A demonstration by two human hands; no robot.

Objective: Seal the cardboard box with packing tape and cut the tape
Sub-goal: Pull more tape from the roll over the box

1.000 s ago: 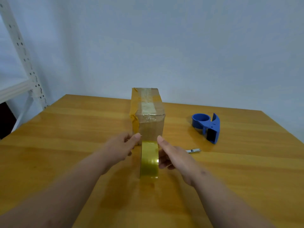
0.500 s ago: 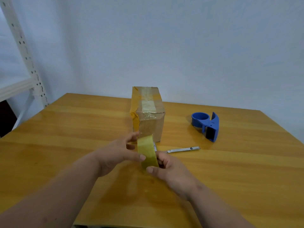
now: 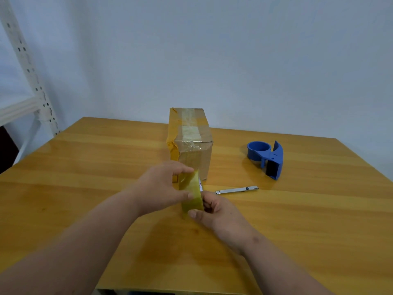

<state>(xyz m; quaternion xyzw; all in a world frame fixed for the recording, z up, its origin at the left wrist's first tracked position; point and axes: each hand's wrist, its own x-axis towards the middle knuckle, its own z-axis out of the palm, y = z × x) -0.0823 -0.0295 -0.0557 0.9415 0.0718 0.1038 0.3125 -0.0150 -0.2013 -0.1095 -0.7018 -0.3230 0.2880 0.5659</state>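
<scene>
With both my hands, left hand [image 3: 159, 188] and right hand [image 3: 217, 213], clamped on the yellow tape roll [image 3: 190, 193] just before the cardboard box [image 3: 191, 143] on the desk [image 3: 85, 167], I judge I'm hunting the tape's free end, next peeling it toward the box.

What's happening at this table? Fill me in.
A person is holding a roll of yellowish packing tape in both hands, just in front of a cardboard box on the wooden table. The left hand grips the roll from the left, the right hand from below and behind. No new strip has reached the box. A slim metal cutter and an empty blue tape dispenser lie untouched to the right.
</scene>
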